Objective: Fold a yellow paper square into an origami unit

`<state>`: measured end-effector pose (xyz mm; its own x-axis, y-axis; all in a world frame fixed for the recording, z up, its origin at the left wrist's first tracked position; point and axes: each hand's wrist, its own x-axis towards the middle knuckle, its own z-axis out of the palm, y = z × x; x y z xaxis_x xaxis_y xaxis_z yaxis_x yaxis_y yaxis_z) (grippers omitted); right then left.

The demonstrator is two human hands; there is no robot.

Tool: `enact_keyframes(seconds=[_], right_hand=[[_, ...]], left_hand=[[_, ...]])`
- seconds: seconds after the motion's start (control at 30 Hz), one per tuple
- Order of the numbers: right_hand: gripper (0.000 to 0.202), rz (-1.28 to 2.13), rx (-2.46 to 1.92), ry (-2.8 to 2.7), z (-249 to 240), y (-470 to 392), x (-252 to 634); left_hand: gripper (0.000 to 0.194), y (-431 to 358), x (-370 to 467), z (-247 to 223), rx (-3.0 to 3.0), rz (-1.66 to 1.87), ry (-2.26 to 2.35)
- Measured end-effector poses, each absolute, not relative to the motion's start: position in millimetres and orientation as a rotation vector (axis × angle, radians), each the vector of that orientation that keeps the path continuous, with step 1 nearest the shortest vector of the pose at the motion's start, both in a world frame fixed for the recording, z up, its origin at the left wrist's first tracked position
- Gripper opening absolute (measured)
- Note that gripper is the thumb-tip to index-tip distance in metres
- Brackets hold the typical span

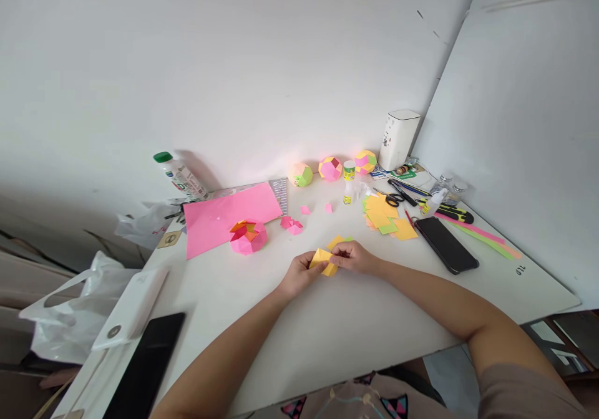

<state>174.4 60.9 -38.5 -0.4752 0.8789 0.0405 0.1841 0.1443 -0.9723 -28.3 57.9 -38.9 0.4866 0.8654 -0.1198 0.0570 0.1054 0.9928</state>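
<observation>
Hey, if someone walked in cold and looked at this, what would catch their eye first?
Probably the two hands, left hand and right hand, pinching a folded yellow paper piece at the middle of the white table. Next, the big pink sheet at back left, with a pink paper model at its edge.

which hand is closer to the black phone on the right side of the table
Right. The right hand holds the yellow folded paper just left of the black phone. The left hand grips the paper's far side, farther away.
</observation>
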Motion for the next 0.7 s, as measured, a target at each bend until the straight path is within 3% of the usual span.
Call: enact_keyframes(seconds=[0.4, 0.7], right_hand=[[0.031, 1.45, -1.039, -1.707, -38.6, 60.1, 174.4], [0.029, 1.463, -1.051, -1.614, -39.3, 60.8, 174.2]], left_hand=[[0.038, 60.4, -28.1, -44.8, 1.197, 0.882, 0.892], [0.039, 53.3, -29.5, -36.9, 1.243, 0.786, 0.901]])
